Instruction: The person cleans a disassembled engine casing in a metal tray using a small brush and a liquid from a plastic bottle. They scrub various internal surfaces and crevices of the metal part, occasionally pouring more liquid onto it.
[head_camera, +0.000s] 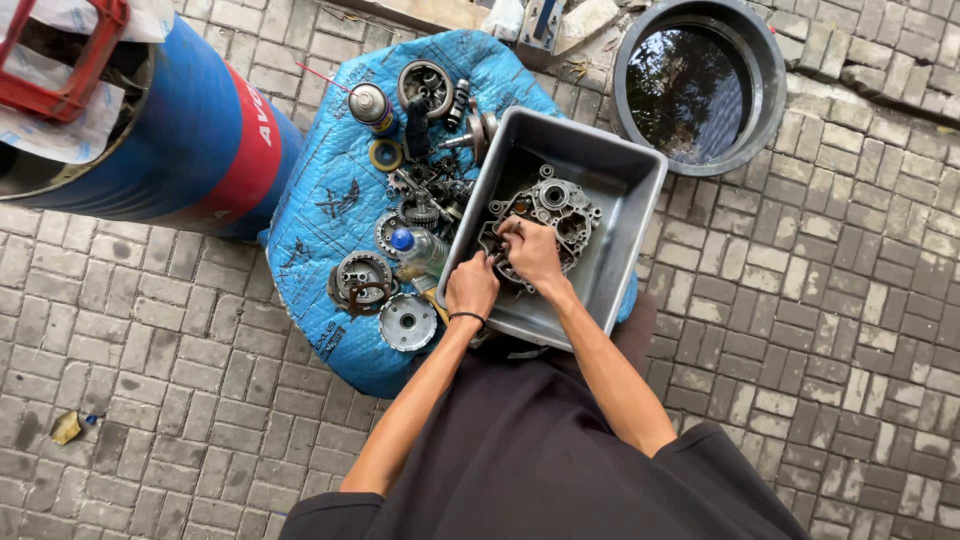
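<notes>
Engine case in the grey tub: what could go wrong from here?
1. Both hands, left and right, work on the engine case inside the tub; fingers could get nicked on its edges.
2. The tub overhangs the blue tarp; pressing down might tip it.
3. Loose gears and a bottle crowd the tub's side; a nudge may scatter them onto the paving.
</notes>
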